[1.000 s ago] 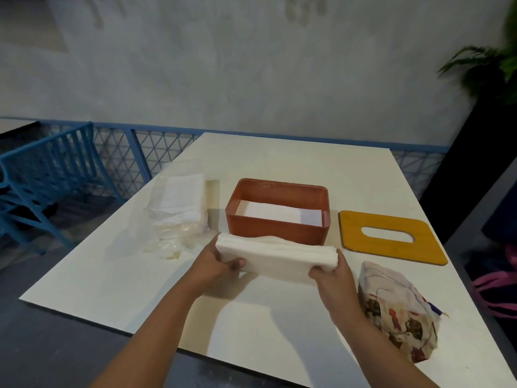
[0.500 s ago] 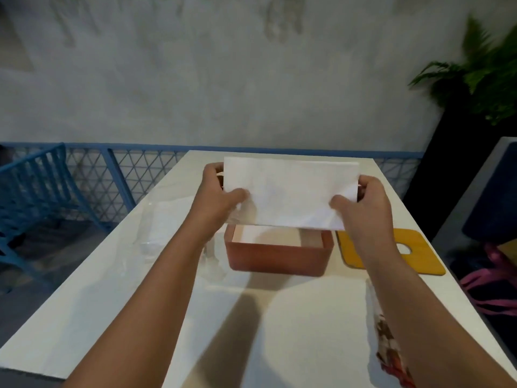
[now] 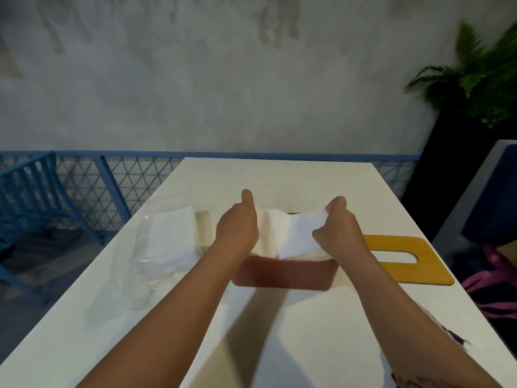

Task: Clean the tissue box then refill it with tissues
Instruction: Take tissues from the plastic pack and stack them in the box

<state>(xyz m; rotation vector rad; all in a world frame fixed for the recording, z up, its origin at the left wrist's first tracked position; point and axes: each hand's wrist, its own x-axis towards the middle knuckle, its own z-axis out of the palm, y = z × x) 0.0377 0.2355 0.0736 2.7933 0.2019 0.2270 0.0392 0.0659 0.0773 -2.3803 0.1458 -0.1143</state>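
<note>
White soft tissue stack (image 3: 288, 233), folded and creased in middle, sits at centre of frame over open tissue box (image 3: 282, 275), lower part inside. Box: terracotta, smooth, rectangular, rounded corners, stands on pale glossy table (image 3: 279, 177). Left hand (image 3: 237, 231) grips left end of stack, thumb pointing up. Right hand (image 3: 338, 228) pinches right end, fingers curled. Right of box: flat mustard lid (image 3: 405, 261), rounded rectangle with oval slot. Left of box: crinkled clear plastic pack (image 3: 167, 242), white tissues inside.
</note>
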